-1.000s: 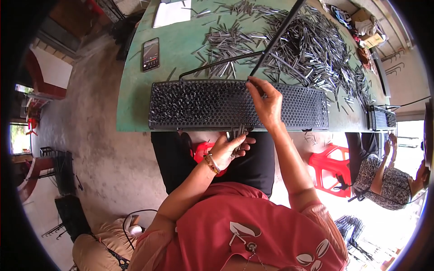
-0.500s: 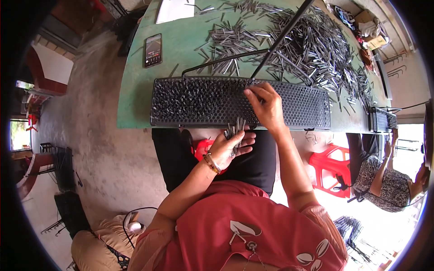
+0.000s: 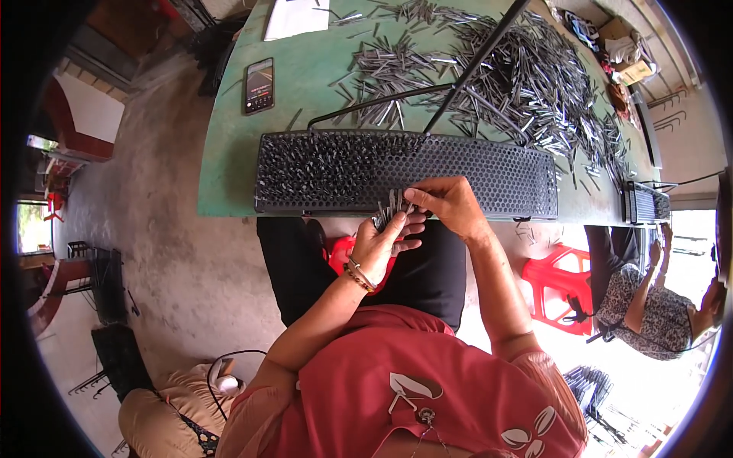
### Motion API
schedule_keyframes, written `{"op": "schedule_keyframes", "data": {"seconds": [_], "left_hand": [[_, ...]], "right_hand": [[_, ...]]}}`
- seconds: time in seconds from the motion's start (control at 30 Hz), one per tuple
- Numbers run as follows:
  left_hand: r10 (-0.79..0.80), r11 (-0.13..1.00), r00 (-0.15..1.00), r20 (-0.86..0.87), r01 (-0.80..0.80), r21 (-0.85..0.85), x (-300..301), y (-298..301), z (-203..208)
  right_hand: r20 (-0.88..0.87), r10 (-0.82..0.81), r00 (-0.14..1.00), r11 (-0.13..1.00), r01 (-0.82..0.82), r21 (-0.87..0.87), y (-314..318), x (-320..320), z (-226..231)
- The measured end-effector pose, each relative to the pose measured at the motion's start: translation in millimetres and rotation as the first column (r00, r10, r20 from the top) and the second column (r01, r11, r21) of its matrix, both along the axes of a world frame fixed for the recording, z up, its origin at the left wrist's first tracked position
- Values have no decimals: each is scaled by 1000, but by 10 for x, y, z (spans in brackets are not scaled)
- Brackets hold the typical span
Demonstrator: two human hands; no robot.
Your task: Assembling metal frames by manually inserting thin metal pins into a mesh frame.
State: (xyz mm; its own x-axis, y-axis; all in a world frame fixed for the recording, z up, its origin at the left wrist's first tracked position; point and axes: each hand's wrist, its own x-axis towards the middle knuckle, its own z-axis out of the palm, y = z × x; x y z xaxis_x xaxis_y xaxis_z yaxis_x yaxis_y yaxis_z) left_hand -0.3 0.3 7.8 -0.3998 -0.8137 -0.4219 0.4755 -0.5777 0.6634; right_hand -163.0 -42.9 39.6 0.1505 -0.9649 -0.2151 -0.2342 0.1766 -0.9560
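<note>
A long black tray pierced with rows of round holes (image 3: 489,179) lies along the near edge of the green table. Its left half bristles with short dark strips (image 3: 313,172) standing in the holes; the right half shows bare holes. Just off its front edge, my left hand (image 3: 378,248) is closed around a bundle of thin metal strips (image 3: 391,208), their ends poking up past the thumb. My right hand (image 3: 450,204) meets that bundle from the right, thumb and forefinger pinched at the strips. Whether one strip is separate in the pinch is too small to tell.
A big heap of loose strips (image 3: 534,84) covers the far right of the green table (image 3: 229,164). A black rod frame (image 3: 450,95) rises behind the tray. A phone (image 3: 259,86) and white paper (image 3: 296,19) lie left. Another person (image 3: 649,309) works at right, near a red stool (image 3: 557,286).
My right hand has come down from the tray's holes to the strip bundle in my left hand. The left hand stays in nearly the same place, still holding the strips.
</note>
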Motion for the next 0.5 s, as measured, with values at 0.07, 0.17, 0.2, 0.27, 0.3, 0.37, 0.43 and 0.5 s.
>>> {"op": "schedule_keyframes", "data": {"seconds": [0.07, 0.17, 0.2, 0.27, 0.3, 0.37, 0.43, 0.5], "left_hand": [[-18, 998, 998, 56, 21, -57, 22, 12, -8], [-49, 998, 996, 71, 52, -43, 39, -5, 41], [-49, 998, 996, 70, 52, -44, 35, 0, 34], [-18, 1000, 999, 36, 18, 22, 31, 15, 13], [-16, 1000, 999, 36, 16, 20, 26, 7, 18], [73, 996, 997, -27, -71, 54, 12, -3, 16], [94, 993, 995, -31, -92, 78, 11, -12, -26], [117, 988, 993, -33, -113, 102, 14, -9, -52]], "right_hand": [[-2, 34, 999, 999, -34, 17, -7, 19, 27], [-13, 65, 998, 998, -65, 6, -34, 13, -41], [-14, 65, 998, 998, -65, 5, -32, 9, -37], [-27, 65, 997, 997, -64, 39, -30, 10, -29], [-28, 67, 997, 997, -66, 38, -33, 12, -18], [2, -14, 1000, 999, 14, 50, -28, 9, 5], [68, -97, 993, 995, 97, -1, -65, 1, 13], [139, -174, 975, 982, 182, -45, -135, 12, 53]]}}
